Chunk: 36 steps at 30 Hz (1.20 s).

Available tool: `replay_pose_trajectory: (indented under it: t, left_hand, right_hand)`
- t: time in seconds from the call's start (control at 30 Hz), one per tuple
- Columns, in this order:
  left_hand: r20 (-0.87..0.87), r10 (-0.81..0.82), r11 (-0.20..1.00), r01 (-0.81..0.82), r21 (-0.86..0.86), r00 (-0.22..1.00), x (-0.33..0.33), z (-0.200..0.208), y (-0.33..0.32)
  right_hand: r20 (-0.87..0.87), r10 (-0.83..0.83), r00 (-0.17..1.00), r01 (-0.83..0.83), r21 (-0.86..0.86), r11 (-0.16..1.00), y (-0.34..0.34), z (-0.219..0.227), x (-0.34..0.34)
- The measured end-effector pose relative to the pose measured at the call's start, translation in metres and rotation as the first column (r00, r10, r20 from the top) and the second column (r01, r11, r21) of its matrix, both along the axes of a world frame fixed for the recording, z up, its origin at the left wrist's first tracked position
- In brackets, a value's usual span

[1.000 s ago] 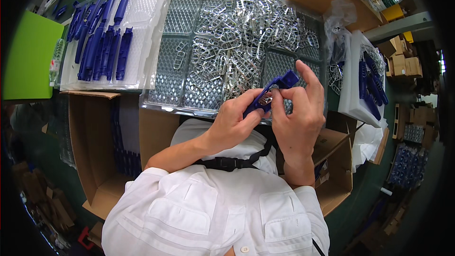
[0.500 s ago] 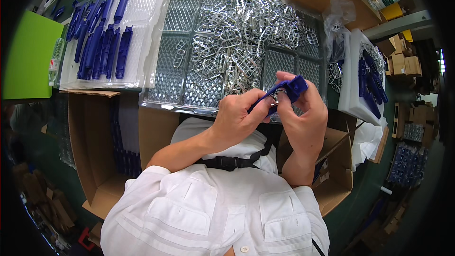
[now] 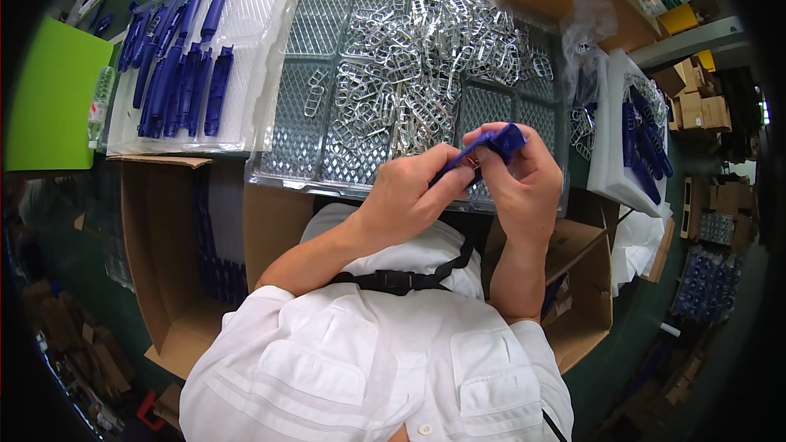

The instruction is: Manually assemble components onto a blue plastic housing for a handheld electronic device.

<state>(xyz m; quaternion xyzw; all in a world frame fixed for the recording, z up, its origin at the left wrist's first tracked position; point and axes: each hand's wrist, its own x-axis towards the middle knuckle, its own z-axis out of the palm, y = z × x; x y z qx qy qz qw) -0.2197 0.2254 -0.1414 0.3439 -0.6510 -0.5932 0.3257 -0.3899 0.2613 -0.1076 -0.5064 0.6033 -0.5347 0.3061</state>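
Observation:
Between my two hands, above the near right edge of a clear plastic tray [image 3: 282, 165], is a blue plastic part [image 3: 508, 141]. My left hand [image 3: 413, 192] pinches its lower left end with thumb and fingers. My right hand [image 3: 528, 188] wraps round its upper right end, the thumb pressing at the middle. A bit of shiny metal shows by the thumbs, mostly hidden by the fingers. Just beyond my hands, many chromed wire clips [image 3: 409, 57] lie heaped in the tray's compartments.
Several long blue plastic parts [image 3: 168, 90] lie on a white tray at the left. A foam box [image 3: 610, 131] with blue parts and metal clips stands at the right. Open cardboard boxes [image 3: 176, 278] sit below the table edge, and a green panel [image 3: 53, 98] is far left.
My right thumb has pressed in closer to the blue part, and the metal bit there shows less. The blue part has tilted a little; both hands keep their hold.

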Motion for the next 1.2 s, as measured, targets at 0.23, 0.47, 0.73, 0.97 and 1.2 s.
replay_pose_trajectory:
  t: [0.23,0.47,0.73,0.97,1.2]
  left_hand:
    - [-0.284,-0.158,0.987,0.160,-0.017,0.946,0.009,0.004,0.011]
    - [-0.089,0.110,0.817,-0.141,-0.559,0.990,0.003,0.020,0.012]
    - [-0.029,0.191,0.757,-0.165,-0.632,0.981,0.005,0.023,0.007]
    - [0.203,0.182,0.926,-0.099,-0.364,0.962,0.008,0.032,-0.105]
    - [-0.123,0.362,0.931,-0.351,0.103,0.924,0.030,-0.015,-0.408]
  right_hand:
    - [0.310,0.339,0.888,-0.258,-0.275,0.926,0.011,-0.002,-0.037]
    - [0.400,0.342,0.850,-0.228,-0.306,0.925,0.020,-0.010,-0.045]
    - [0.460,0.265,0.847,-0.190,-0.202,0.961,0.014,-0.019,-0.045]
    - [0.445,0.119,0.888,-0.151,0.036,0.988,0.013,-0.028,-0.058]
    - [0.369,0.074,0.926,-0.105,0.066,0.992,0.025,-0.027,-0.062]
